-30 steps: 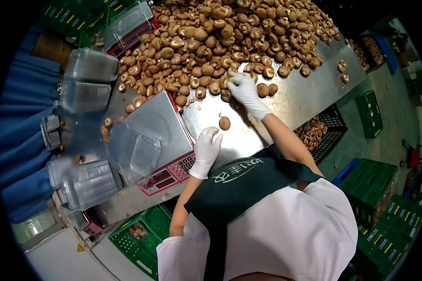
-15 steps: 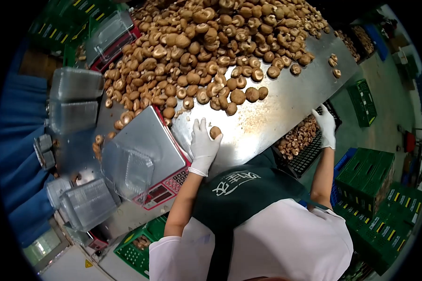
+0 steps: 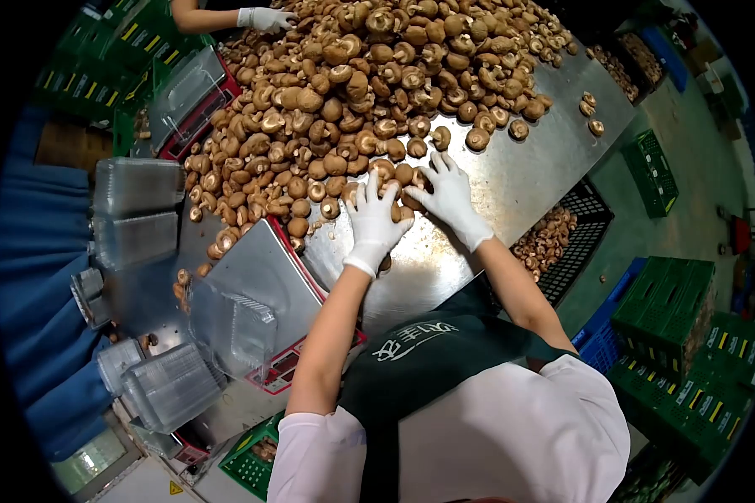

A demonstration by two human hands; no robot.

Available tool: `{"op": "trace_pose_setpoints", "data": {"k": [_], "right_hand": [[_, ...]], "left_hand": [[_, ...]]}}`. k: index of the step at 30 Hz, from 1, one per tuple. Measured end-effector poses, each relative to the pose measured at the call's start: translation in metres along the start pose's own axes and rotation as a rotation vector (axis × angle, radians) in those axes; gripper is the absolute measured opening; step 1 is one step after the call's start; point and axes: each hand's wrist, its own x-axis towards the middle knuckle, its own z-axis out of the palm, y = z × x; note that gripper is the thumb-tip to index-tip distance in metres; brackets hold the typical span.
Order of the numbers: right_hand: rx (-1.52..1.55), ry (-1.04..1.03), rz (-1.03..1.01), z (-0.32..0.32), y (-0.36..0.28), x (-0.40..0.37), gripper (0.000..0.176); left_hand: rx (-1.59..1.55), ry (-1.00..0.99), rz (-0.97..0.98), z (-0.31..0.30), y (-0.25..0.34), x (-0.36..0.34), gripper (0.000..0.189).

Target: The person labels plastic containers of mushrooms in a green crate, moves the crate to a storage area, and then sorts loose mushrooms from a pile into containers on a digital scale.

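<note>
My left hand (image 3: 375,220), in a white glove, rests at the near edge of the mushroom pile (image 3: 310,109) with fingers spread over several mushrooms. To its right my right hand (image 3: 451,194), also gloved, reaches in from the right, fingers apart, touching mushrooms between the two hands. One mushroom (image 3: 440,137) lies just beyond my right fingertips. Under my left palm another mushroom is partly hidden. The pile lies on a metal table (image 3: 512,189).
A red-edged scale (image 3: 264,251) bearing a clear plastic tray (image 3: 247,331) stands at left, near stacked trays (image 3: 164,377). A black crate (image 3: 591,220) of mushrooms is below the table's right edge. Green crates (image 3: 663,310) stand lower right. A co-worker's gloved hand (image 3: 264,18) touches the pile.
My right hand has moved from the black crate to the pile's near edge. My left hand has moved slightly forward and right. A co-worker's hand has appeared at the top left.
</note>
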Motion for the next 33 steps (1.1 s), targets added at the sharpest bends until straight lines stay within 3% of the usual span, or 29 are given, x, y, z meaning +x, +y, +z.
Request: {"op": "trace_pose_setpoints", "data": {"k": [5,9,11,13,14,15,17,18,22,26,33], "right_hand": [[0.034,0.018,-0.218,-0.008,-0.002,-0.057,0.052],[0.059,0.009,-0.301,-0.016,0.001,-0.078,0.058],[0.231,0.051,-0.247,-0.02,0.01,-0.083,0.064],[0.217,0.053,-0.129,-0.026,0.023,-0.084,0.081],[0.241,0.041,-0.048,-0.028,0.028,-0.081,0.087],[0.264,0.029,0.033,-0.031,0.032,-0.078,0.094],[0.289,-0.038,0.112,-0.033,0.041,-0.069,0.107],[0.286,-0.071,0.124,-0.033,0.042,-0.064,0.107],[0.458,-0.215,0.137,-0.019,0.03,-0.058,0.108],[0.349,-0.2,0.15,-0.009,0.008,-0.065,0.101],[0.573,-0.147,0.194,-0.005,-0.011,-0.091,0.102]], "left_hand": [[-0.063,0.281,0.143,0.023,0.002,-0.053,0.053],[0.031,0.17,0.163,0.035,0.005,-0.096,0.048],[0.03,0.22,0.157,0.038,0.003,-0.11,0.056],[-0.13,0.187,0.024,0.037,-0.002,-0.117,0.063],[-0.153,0.242,0.019,0.036,-0.006,-0.118,0.082],[-0.153,0.242,0.02,0.035,-0.006,-0.118,0.082],[-0.25,0.154,-0.228,0.016,0.0,-0.113,0.099],[-0.23,0.137,-0.25,0.015,-0.003,-0.109,0.114],[-0.258,0.172,-0.297,0.006,-0.013,-0.082,0.116],[-0.41,0.052,-0.15,-0.003,-0.026,-0.056,0.112],[-0.412,-0.02,-0.098,0.014,0.012,-0.067,0.104]]}}
